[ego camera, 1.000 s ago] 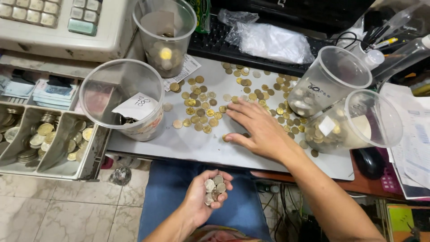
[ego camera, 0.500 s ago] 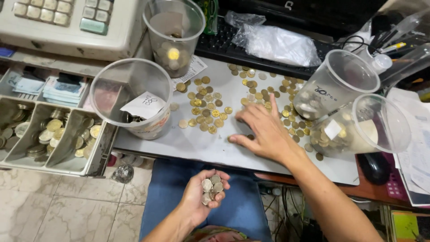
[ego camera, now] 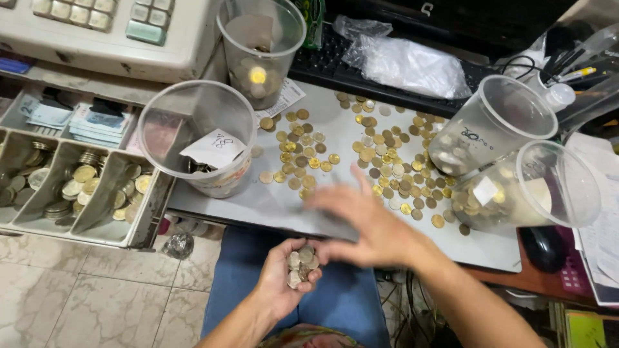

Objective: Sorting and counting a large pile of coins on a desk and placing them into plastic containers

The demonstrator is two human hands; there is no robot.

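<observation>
My left hand (ego camera: 289, 277) is cupped palm-up below the desk edge, over my lap, and holds a small heap of silver coins (ego camera: 300, 264). My right hand (ego camera: 371, 222) is blurred with motion at the front edge of the grey mat (ego camera: 271, 200), fingers apart, its fingertips close to the left hand's coins. A spread of gold and silver coins (ego camera: 361, 158) lies on the mat just beyond the right hand. Whether the right hand carries any coins I cannot tell.
Clear plastic cups stand around the coins: one with a paper slip (ego camera: 200, 145) at left, one behind (ego camera: 259, 48), two tilted at right (ego camera: 490, 125) (ego camera: 529, 187). An open cash drawer (ego camera: 77, 187) with sorted coins is at left, a keyboard (ego camera: 335, 64) and plastic bag (ego camera: 406, 64) behind, a mouse (ego camera: 545, 248) at right.
My right hand has slid from the coin spread back to the mat's front edge, toward the left hand. The left hand has risen closer to the desk edge, still holding coins.
</observation>
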